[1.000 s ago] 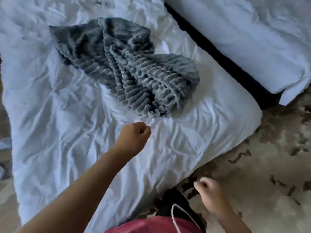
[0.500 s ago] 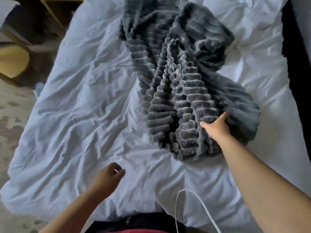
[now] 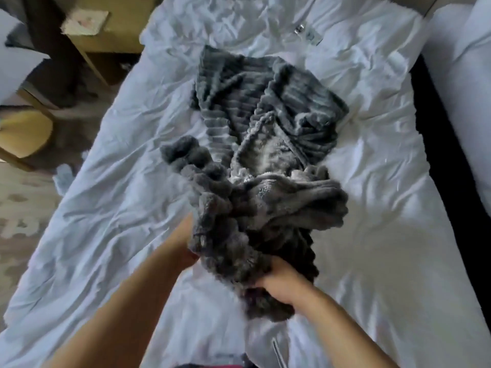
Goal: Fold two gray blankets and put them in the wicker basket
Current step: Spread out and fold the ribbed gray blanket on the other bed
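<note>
A gray ribbed plush blanket (image 3: 268, 123) lies crumpled along the middle of the white bed (image 3: 106, 203). Its near end is bunched and lifted toward me. My left hand (image 3: 183, 243) grips the left side of that bunch, its fingers buried in the fabric. At the bunch's lower right edge my right hand (image 3: 281, 282) holds the blanket, fingers curled into the pile. The far half of the blanket still rests flat on the sheet. No second blanket and no wicker basket show in this view.
A wooden table (image 3: 106, 35) and a yellow-seated chair (image 3: 24, 134) stand left of the bed on patterned carpet. A second white bed (image 3: 462, 83) lies at the right, across a dark gap. A small clear item (image 3: 305, 33) sits near the bed's far end.
Both hands have closed on the blanket's near end and gathered it toward me. A moment ago my left hand was a bare fist over the sheet and my right hand only touched the fabric.
</note>
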`<state>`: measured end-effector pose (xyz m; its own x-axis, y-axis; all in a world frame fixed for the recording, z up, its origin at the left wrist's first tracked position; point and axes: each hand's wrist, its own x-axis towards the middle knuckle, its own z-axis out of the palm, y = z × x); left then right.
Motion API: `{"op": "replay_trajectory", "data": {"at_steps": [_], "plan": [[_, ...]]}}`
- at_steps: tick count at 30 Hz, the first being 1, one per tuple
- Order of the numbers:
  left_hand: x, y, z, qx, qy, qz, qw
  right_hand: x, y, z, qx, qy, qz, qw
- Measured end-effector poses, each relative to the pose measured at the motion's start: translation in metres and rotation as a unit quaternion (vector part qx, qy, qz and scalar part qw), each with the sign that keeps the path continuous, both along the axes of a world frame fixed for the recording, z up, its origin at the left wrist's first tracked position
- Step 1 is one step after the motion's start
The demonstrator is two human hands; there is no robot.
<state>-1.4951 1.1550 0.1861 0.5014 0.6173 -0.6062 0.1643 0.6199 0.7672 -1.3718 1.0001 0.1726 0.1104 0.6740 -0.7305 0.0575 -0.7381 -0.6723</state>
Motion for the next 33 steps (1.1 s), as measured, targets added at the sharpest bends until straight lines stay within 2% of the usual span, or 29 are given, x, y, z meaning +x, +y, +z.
{"op": "replay_trajectory", "data": {"at_steps": [2, 4, 7, 9, 10, 12, 14, 15, 17, 18, 20, 22, 23, 25, 27, 28, 29, 30, 31, 33], "plan": [[0.016, 0.014, 0.036, 0.068, -0.051, -0.039, 0.996, 0.035, 0.005, 0.017, 0.017, -0.088, -0.07, 0.993], [0.031, 0.031, 0.074, 0.095, -0.114, -0.038, 0.988, 0.056, 0.014, 0.051, 0.074, -0.129, -0.148, 0.978], [0.049, 0.053, 0.106, 0.147, -0.15, -0.004, 0.978, 0.074, 0.029, 0.106, 0.193, -0.155, -0.327, 0.912], [0.051, 0.073, 0.104, 0.135, -0.144, 0.064, 0.978, 0.08, 0.031, 0.124, 0.242, -0.183, -0.397, 0.866], [0.046, 0.081, 0.094, 0.123, -0.12, 0.095, 0.981, 0.081, 0.031, 0.124, 0.235, -0.229, -0.384, 0.863], [0.028, 0.094, 0.054, 0.094, -0.034, 0.128, 0.987, 0.075, 0.026, 0.104, 0.17, -0.323, -0.265, 0.892], [-0.002, 0.1, 0.002, 0.017, 0.058, 0.142, 0.988, 0.058, 0.011, 0.067, 0.025, -0.338, -0.12, 0.933], [-0.019, 0.101, -0.021, -0.046, 0.084, 0.135, 0.986, 0.049, -0.004, 0.044, -0.052, -0.335, -0.067, 0.938], [-0.054, 0.1, -0.062, -0.168, 0.116, 0.11, 0.973, 0.032, -0.045, 0.006, -0.202, -0.354, 0.041, 0.912], [-0.07, 0.098, -0.078, -0.18, 0.138, 0.089, 0.97, 0.026, -0.068, -0.008, -0.259, -0.349, 0.069, 0.898], [-0.091, 0.095, -0.101, -0.147, 0.158, 0.06, 0.974, 0.014, -0.102, -0.017, -0.333, -0.279, 0.053, 0.899], [-0.096, 0.085, -0.104, -0.09, 0.195, 0.082, 0.973, 0.004, -0.115, -0.011, -0.342, -0.22, 0.005, 0.914], [-0.093, 0.077, -0.099, -0.09, 0.177, 0.103, 0.975, 0.004, -0.114, -0.009, -0.334, -0.218, -0.014, 0.917], [-0.077, 0.052, -0.077, -0.129, 0.076, 0.084, 0.985, 0.007, -0.103, -0.006, -0.282, -0.209, -0.074, 0.934], [-0.056, 0.026, -0.05, -0.184, 0.016, 0.02, 0.983, 0.008, -0.072, 0.006, -0.163, -0.139, -0.167, 0.962], [-0.046, 0.014, -0.036, -0.205, -0.008, -0.012, 0.979, 0.011, -0.055, 0.013, -0.104, -0.072, -0.233, 0.964], [-0.038, 0.003, -0.025, -0.225, -0.039, -0.041, 0.973, 0.016, -0.036, 0.02, -0.034, 0.034, -0.316, 0.948], [-0.03, -0.006, -0.015, -0.241, -0.078, -0.073, 0.965, 0.021, -0.019, 0.032, 0.026, 0.118, -0.345, 0.931], [-0.023, -0.013, -0.006, -0.25, -0.12, -0.101, 0.955, 0.024, -0.005, 0.042, 0.063, 0.162, -0.341, 0.924], [-0.014, -0.024, 0.012, -0.235, -0.168, -0.137, 0.947, 0.025, 0.02, 0.07, 0.041, 0.113, -0.224, 0.967]]}}
